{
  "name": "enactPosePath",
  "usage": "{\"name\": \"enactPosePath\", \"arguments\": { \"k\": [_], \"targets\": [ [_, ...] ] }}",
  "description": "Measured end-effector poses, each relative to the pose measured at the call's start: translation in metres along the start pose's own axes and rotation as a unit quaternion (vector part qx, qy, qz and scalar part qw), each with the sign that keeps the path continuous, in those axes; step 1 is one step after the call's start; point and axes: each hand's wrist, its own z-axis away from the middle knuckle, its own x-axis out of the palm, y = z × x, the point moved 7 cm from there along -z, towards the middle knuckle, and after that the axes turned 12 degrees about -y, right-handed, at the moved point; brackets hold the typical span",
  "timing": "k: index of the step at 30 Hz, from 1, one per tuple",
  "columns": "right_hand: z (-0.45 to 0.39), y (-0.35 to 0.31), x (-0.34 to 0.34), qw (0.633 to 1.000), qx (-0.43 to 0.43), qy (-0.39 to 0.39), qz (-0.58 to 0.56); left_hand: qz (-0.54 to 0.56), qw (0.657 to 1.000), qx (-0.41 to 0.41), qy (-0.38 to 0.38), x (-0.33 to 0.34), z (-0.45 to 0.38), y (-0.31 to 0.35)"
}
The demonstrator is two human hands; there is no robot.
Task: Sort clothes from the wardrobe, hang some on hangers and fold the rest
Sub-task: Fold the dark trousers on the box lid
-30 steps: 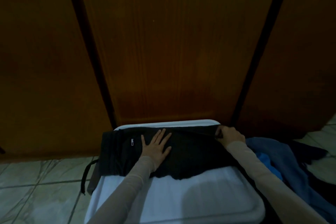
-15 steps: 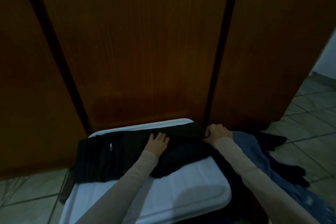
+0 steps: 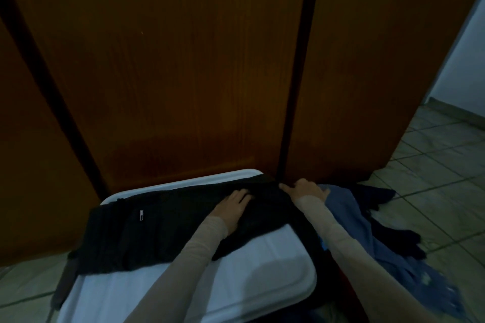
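A black garment [image 3: 162,233] with a small white zipper pull lies spread across the far part of a white plastic lid [image 3: 262,278]. My left hand [image 3: 232,207] rests flat on the garment's right half, fingers straight. My right hand [image 3: 307,190] lies at the garment's right end, at the lid's far right corner, fingers bent over the cloth edge; whether it pinches the cloth is unclear in the dim light.
Closed brown wardrobe doors [image 3: 183,73] stand right behind the lid. A heap of blue clothes [image 3: 349,217] and dark clothes [image 3: 393,238] lies on the tiled floor [image 3: 441,170] to the right. A dark strap [image 3: 63,286] hangs off the lid's left side.
My left hand has slid right along the garment toward my right hand. The view has swung right, showing more floor and a pale wall.
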Motion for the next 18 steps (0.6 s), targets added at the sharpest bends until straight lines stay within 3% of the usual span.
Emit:
{"name": "enactPosePath", "arguments": {
  "k": [3,7,10,13,15,18],
  "targets": [
    [-0.012,0.009,-0.005,0.998,-0.006,-0.036,-0.056,0.023,1.0,0.013,0.005,0.001,0.0,0.0],
    [-0.01,0.021,-0.006,0.979,-0.044,-0.167,-0.106,0.039,0.999,0.02,0.01,0.003,-0.001,-0.002],
    [-0.013,0.04,-0.022,0.975,-0.063,-0.169,-0.128,0.055,0.998,0.012,0.008,0.004,-0.001,-0.003],
    [-0.024,0.054,-0.05,0.99,-0.046,-0.06,-0.117,0.066,0.998,0.009,0.008,0.004,-0.001,-0.004],
    [-0.023,0.049,-0.072,0.996,-0.032,0.071,-0.037,0.069,0.998,0.007,0.004,0.006,-0.002,-0.007],
    [-0.012,0.024,-0.084,0.969,-0.041,0.231,0.072,0.059,0.998,0.001,-0.007,0.009,-0.003,-0.01]
  ]
}}
